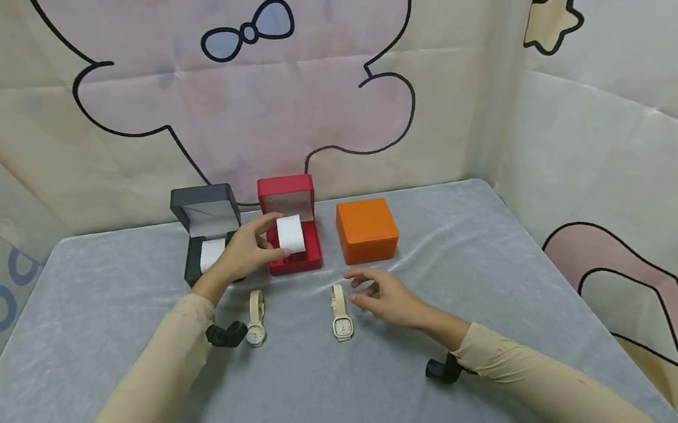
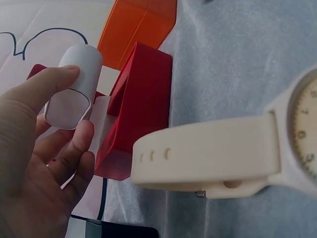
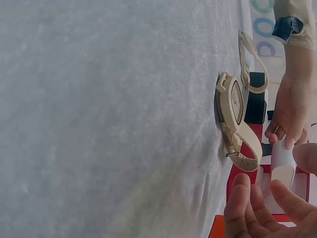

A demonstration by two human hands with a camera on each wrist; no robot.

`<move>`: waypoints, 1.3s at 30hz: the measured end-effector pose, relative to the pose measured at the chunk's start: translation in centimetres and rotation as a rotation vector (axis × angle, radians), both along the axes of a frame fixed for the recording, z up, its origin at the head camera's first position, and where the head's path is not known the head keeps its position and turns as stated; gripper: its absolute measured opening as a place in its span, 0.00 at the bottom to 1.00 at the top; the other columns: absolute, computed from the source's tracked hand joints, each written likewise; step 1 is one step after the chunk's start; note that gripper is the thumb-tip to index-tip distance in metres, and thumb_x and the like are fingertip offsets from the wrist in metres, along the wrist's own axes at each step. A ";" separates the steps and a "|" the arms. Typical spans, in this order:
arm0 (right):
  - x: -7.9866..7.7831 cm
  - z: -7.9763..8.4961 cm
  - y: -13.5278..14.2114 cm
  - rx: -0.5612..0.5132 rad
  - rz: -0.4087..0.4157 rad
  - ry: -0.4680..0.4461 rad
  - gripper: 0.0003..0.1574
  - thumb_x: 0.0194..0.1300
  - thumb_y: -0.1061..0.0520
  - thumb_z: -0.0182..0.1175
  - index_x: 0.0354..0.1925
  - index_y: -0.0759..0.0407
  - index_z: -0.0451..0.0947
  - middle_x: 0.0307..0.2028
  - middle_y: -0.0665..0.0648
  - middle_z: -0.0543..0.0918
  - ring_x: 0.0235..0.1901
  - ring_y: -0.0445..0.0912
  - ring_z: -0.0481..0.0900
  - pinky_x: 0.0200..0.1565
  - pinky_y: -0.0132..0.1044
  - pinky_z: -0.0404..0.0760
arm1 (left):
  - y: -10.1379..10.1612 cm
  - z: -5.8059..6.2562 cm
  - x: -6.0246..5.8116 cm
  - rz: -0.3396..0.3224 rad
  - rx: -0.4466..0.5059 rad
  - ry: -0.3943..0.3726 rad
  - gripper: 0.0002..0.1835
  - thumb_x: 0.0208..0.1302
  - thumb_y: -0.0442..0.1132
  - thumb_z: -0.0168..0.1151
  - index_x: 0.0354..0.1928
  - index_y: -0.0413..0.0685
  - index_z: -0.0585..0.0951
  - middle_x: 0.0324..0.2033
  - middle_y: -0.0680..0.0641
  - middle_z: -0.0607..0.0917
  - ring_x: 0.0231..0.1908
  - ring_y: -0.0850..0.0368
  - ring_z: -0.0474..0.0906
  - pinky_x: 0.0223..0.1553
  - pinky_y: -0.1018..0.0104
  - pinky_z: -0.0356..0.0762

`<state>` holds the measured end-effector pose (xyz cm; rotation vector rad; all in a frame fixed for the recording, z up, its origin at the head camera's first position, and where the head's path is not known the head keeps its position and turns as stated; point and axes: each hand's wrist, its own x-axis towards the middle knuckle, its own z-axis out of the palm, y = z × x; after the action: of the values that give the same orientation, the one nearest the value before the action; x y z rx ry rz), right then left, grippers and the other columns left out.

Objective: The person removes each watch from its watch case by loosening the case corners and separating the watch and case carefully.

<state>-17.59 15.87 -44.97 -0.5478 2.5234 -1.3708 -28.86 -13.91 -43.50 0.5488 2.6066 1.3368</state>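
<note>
My left hand (image 1: 244, 250) pinches a white watch cushion (image 1: 291, 235) between thumb and fingers, just above the open red watch box (image 1: 297, 264). The left wrist view shows the thumb pressing the top of this cushion (image 2: 89, 67). My right hand (image 1: 391, 299) hovers to the right of a cream wristwatch (image 1: 342, 327) with a squarish face, fingers loosely bent and holding nothing. A second cream wristwatch (image 1: 256, 334), round-faced, lies below my left wrist. Both straps are looped; the round one fills the right of the left wrist view.
An open dark grey watch box (image 1: 203, 197) with a white cushion (image 1: 211, 253) inside stands left of the red one, partly behind my left hand. A closed orange box (image 1: 368, 230) stands to the right. Grey cloth covers the table (image 1: 316, 412); a printed curtain (image 1: 462, 112) hangs behind.
</note>
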 end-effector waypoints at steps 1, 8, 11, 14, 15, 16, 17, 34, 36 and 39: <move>-0.1 0.0 0.0 -0.001 0.001 0.000 0.27 0.71 0.59 0.61 0.66 0.65 0.73 0.54 0.68 0.82 0.40 0.52 0.85 0.38 0.33 0.83 | 0.0 0.0 -0.1 -0.001 -0.005 -0.005 0.43 0.59 0.43 0.75 0.75 0.52 0.66 0.63 0.39 0.77 0.36 0.53 0.79 0.37 0.65 0.76; -0.5 0.1 0.2 0.012 0.011 -0.019 0.27 0.71 0.60 0.60 0.66 0.64 0.73 0.54 0.67 0.81 0.40 0.51 0.85 0.36 0.33 0.83 | 0.2 0.0 -0.7 -0.005 -0.026 -0.029 0.42 0.59 0.42 0.75 0.74 0.50 0.66 0.68 0.38 0.74 0.39 0.51 0.79 0.42 0.63 0.77; -0.8 0.4 0.4 0.020 0.015 -0.013 0.27 0.71 0.60 0.60 0.66 0.65 0.73 0.54 0.67 0.81 0.40 0.51 0.85 0.37 0.33 0.83 | 0.2 -0.1 -1.0 -0.017 -0.025 -0.028 0.42 0.59 0.41 0.74 0.74 0.49 0.66 0.69 0.38 0.73 0.39 0.51 0.79 0.43 0.64 0.77; -1.1 0.6 0.6 0.028 0.017 -0.006 0.27 0.71 0.60 0.60 0.66 0.65 0.73 0.54 0.68 0.81 0.41 0.51 0.85 0.38 0.33 0.83 | 0.3 -0.2 -1.2 -0.024 -0.024 -0.028 0.42 0.59 0.40 0.74 0.74 0.48 0.65 0.69 0.37 0.73 0.40 0.49 0.79 0.45 0.62 0.78; -1.2 0.7 0.6 0.031 0.015 -0.005 0.27 0.71 0.60 0.60 0.66 0.65 0.73 0.54 0.68 0.81 0.41 0.52 0.85 0.38 0.33 0.83 | 0.3 -0.2 -1.2 -0.024 -0.023 -0.031 0.42 0.59 0.40 0.74 0.74 0.47 0.65 0.69 0.37 0.73 0.41 0.48 0.80 0.46 0.60 0.79; -1.3 0.7 0.7 0.034 0.014 -0.004 0.27 0.71 0.60 0.60 0.66 0.64 0.73 0.54 0.69 0.81 0.41 0.52 0.85 0.38 0.33 0.83 | 0.3 -0.2 -1.2 -0.023 -0.022 -0.034 0.42 0.59 0.40 0.74 0.74 0.47 0.65 0.69 0.37 0.73 0.43 0.46 0.80 0.48 0.58 0.79; -1.3 0.7 0.8 0.036 0.012 -0.002 0.27 0.71 0.60 0.60 0.66 0.64 0.73 0.55 0.69 0.81 0.42 0.52 0.85 0.38 0.33 0.83 | 0.3 -0.2 -1.2 -0.020 -0.021 -0.038 0.42 0.59 0.40 0.74 0.73 0.47 0.65 0.70 0.37 0.72 0.47 0.45 0.80 0.52 0.55 0.80; -1.2 0.5 1.9 0.031 -0.041 -0.002 0.25 0.71 0.59 0.61 0.63 0.68 0.74 0.54 0.71 0.82 0.42 0.54 0.85 0.37 0.34 0.84 | 0.2 -0.4 -1.3 0.006 -0.069 -0.047 0.43 0.58 0.42 0.74 0.74 0.47 0.65 0.72 0.36 0.69 0.73 0.38 0.65 0.69 0.38 0.66; -1.2 0.5 2.0 0.028 -0.042 -0.005 0.25 0.71 0.59 0.61 0.63 0.67 0.74 0.54 0.70 0.82 0.42 0.53 0.85 0.36 0.34 0.84 | 0.2 -0.6 -1.3 0.005 -0.068 -0.053 0.43 0.58 0.42 0.74 0.74 0.47 0.65 0.72 0.36 0.69 0.73 0.38 0.65 0.69 0.38 0.66; -1.2 0.4 2.2 0.027 -0.041 -0.016 0.25 0.71 0.59 0.61 0.63 0.67 0.75 0.54 0.70 0.82 0.41 0.53 0.85 0.34 0.34 0.83 | 0.3 -0.7 -1.3 -0.002 -0.052 -0.057 0.43 0.58 0.41 0.75 0.74 0.46 0.65 0.72 0.35 0.69 0.73 0.38 0.64 0.69 0.39 0.66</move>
<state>-18.77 18.06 -44.60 -0.4803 2.5504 -1.3477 -30.15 -13.58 -44.25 0.4972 2.5859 1.2618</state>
